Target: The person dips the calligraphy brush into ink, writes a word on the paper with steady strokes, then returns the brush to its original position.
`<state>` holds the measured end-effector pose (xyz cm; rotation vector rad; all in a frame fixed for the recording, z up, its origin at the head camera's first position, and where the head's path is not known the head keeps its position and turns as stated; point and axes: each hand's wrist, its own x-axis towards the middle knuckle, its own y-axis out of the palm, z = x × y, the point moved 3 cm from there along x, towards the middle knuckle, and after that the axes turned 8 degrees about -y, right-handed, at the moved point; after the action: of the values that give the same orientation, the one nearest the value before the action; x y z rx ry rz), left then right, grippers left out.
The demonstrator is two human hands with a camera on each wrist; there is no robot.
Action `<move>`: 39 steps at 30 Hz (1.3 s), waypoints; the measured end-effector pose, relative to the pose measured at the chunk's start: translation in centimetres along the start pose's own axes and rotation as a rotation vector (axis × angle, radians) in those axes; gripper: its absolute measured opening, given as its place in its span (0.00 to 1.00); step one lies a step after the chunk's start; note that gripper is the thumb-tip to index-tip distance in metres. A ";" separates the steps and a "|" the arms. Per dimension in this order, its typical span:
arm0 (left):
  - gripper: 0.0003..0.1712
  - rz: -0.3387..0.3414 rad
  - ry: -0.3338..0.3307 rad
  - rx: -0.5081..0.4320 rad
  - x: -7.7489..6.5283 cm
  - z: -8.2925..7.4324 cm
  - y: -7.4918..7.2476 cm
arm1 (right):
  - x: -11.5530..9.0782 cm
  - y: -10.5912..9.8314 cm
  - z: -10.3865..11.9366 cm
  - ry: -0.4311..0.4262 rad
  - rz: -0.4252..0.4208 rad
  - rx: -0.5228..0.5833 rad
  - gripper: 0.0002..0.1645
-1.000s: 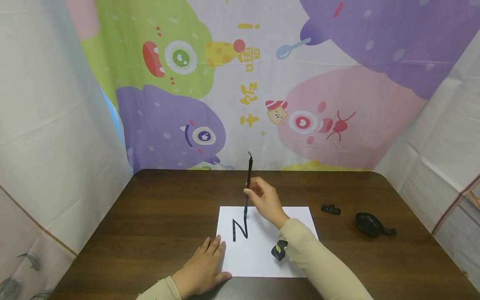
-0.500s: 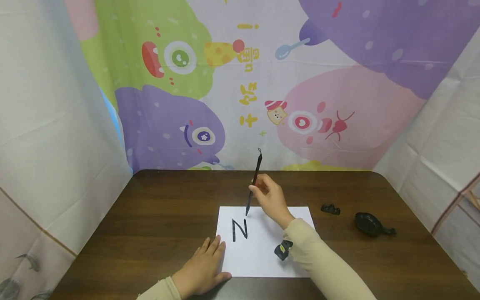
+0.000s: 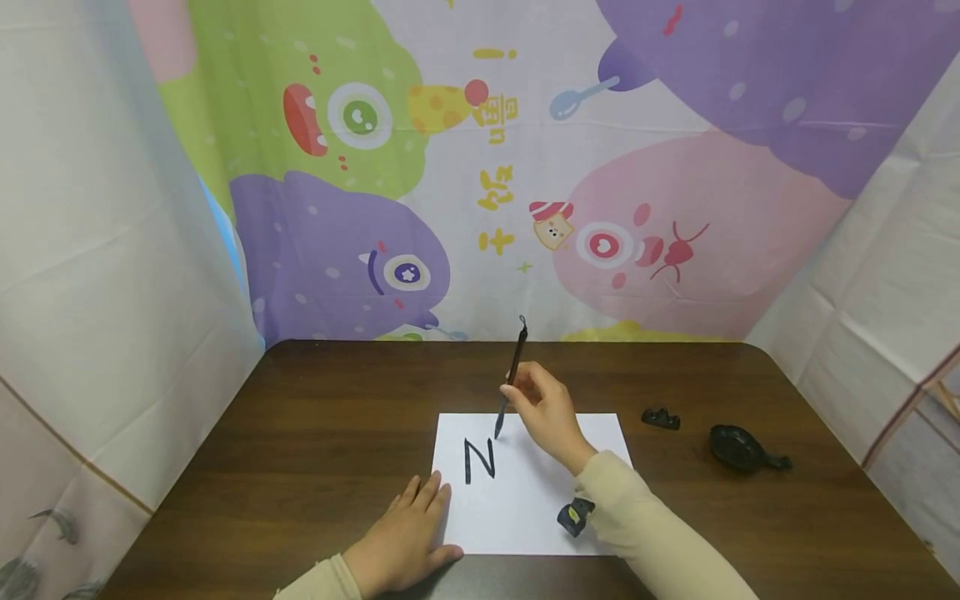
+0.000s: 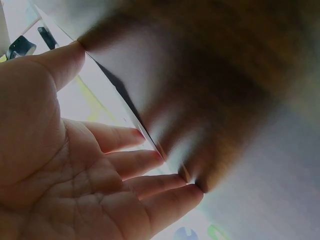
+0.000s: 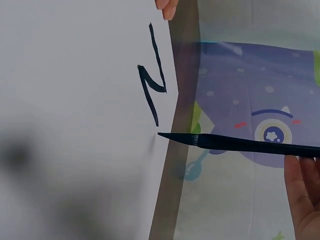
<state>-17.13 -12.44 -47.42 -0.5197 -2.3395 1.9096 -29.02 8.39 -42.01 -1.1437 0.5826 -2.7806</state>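
My right hand [image 3: 551, 410] pinches a dark writing brush [image 3: 516, 360] by its shaft, a hanging loop at its top end. The brush leans slightly to the right, and its inked tip [image 5: 175, 137] points at the paper near the top of a black letter N [image 3: 480, 461]. The N stands on the left part of a white sheet of paper [image 3: 525, 525]. My left hand [image 3: 408, 529] lies with fingers spread on the sheet's left edge; in the left wrist view its fingertips and thumb press along that edge.
Right of the sheet, a small black brush rest [image 3: 662, 418] and a black ink dish with a handle [image 3: 742, 450] stand on the brown wooden table [image 3: 300, 433]. A wrist camera [image 3: 576, 517] sits under the right sleeve. A cartoon curtain [image 3: 495, 300] hangs behind the table.
The brush has finished the N's right stroke at its top, lifted off, tilted and shifted slightly right. It has since come down a little towards the paper. The left hand has stayed still.
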 end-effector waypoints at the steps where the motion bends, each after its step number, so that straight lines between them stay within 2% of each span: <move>1: 0.49 0.001 -0.001 0.001 0.0 0.0 0.0 | 0.0 0.0 0.0 -0.001 -0.002 0.001 0.08; 11: 0.49 -0.008 0.001 -0.006 -0.1 -0.1 -0.1 | -0.2 0.1 0.0 0.025 -0.014 0.043 0.08; 16: 0.49 -0.008 0.003 -0.009 -0.1 -0.1 -0.1 | -0.4 0.2 0.0 0.044 -0.014 0.031 0.09; 30: 0.49 -0.012 0.005 -0.018 -0.2 -0.1 -0.3 | -0.7 0.0 0.1 0.019 0.024 -0.005 0.07; 39: 0.48 -0.007 0.009 -0.024 -0.2 -0.1 -0.3 | -1.0 -0.2 0.2 0.022 0.048 -0.022 0.09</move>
<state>-16.95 -12.43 -47.05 -0.5196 -2.3584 1.8747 -28.10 8.70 -42.49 -1.0899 0.6361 -2.7567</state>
